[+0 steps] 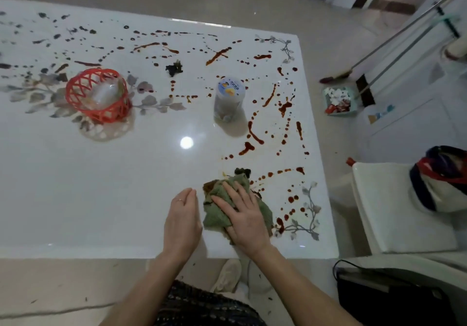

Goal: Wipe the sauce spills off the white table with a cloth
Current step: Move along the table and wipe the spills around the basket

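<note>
A crumpled green cloth, stained brown, lies near the front right of the white table. My right hand presses flat on top of it, fingers spread. My left hand rests on the table just left of the cloth, fingers together, holding nothing. Red-brown sauce spills run in streaks and dots across the right and far parts of the table, with more drops right of the cloth.
A red plastic basket with a clear cup stands at the left. A plastic jar stands mid-table, a dark scrap behind it. A white chair with a bag, a dustpan and broom handles are at the right.
</note>
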`<state>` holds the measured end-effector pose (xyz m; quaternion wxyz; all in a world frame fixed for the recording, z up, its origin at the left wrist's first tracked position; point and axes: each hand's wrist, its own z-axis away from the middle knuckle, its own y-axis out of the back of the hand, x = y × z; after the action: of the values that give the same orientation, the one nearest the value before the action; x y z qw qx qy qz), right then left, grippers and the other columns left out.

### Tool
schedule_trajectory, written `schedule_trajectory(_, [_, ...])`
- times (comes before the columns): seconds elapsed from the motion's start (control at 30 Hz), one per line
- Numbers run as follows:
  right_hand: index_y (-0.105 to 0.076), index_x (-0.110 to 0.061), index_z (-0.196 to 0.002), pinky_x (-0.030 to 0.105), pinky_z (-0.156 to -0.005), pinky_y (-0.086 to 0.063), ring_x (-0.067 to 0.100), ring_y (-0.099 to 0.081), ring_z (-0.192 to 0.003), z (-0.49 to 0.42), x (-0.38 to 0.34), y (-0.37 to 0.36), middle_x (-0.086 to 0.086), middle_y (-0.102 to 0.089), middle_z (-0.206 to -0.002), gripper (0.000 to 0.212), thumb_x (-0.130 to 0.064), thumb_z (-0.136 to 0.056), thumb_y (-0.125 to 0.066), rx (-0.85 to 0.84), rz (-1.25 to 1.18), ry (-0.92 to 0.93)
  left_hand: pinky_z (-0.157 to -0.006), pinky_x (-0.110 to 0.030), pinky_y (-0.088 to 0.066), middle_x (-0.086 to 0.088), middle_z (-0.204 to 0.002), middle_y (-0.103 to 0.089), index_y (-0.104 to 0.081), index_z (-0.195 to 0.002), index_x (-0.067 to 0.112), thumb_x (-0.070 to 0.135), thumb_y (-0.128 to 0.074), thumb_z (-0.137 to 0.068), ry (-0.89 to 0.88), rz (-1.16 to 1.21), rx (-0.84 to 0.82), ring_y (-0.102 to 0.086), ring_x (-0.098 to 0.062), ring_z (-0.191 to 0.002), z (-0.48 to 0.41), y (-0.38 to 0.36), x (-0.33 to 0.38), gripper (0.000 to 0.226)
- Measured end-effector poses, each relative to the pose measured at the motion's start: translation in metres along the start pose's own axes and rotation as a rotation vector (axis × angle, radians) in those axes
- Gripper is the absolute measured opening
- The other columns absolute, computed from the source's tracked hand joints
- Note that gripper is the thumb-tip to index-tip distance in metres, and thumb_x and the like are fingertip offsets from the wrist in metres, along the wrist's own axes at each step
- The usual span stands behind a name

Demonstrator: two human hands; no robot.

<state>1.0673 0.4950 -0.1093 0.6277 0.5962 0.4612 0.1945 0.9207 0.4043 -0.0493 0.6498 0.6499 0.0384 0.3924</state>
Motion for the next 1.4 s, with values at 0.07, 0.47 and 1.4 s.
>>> schedule_trajectory(0.07, [-0.045,-0.035,-0.145,0.052,-0.117,-0.022,0.027,-0.021,-0.148,0.021,-0.005,-0.003,0.002,-0.028,-0.160,0.057,-0.040,-0.089,-0.053,-0.001,-0.001,0.059,-0.102,-0.034,-0.039,-0.017,-0.135,-0.047,-0.042,-0.134,-0.002,-0.004,-0.052,-0.084,0.012,-0.006,-0.002,-0.043,-0.029,-0.124,0.005,-0.003,0.005,0.050])
schedule_trajectory(0.47, [-0.044,-0.032,-0.145,0.059,-0.116,-0.024,0.029,-0.019,-0.149,0.027,0.029,0.011,0.004,-0.029,-0.159,0.069,-0.030,-0.081,-0.068,-0.025,-0.023,0.086,-0.096,-0.042,-0.047,-0.021,-0.131,-0.039,-0.041,-0.119,-0.008,-0.007,-0.043,-0.084,0.076,-0.053,-0.047,-0.044,-0.035,-0.118,0.009,-0.017,0.016,0.035])
schedule_trajectory(1.4, [-0.041,-0.032,-0.147,0.059,-0.116,-0.022,0.029,-0.014,-0.150,0.090,0.091,0.041,0.000,-0.022,-0.162,0.080,-0.018,-0.076,-0.076,-0.036,-0.005,0.170,-0.117,-0.035,-0.014,-0.019,-0.155,-0.004,-0.006,-0.146,-0.002,0.028,-0.056,-0.089,0.071,-0.162,-0.112,-0.005,-0.029,-0.144,0.022,-0.043,0.042,0.081])
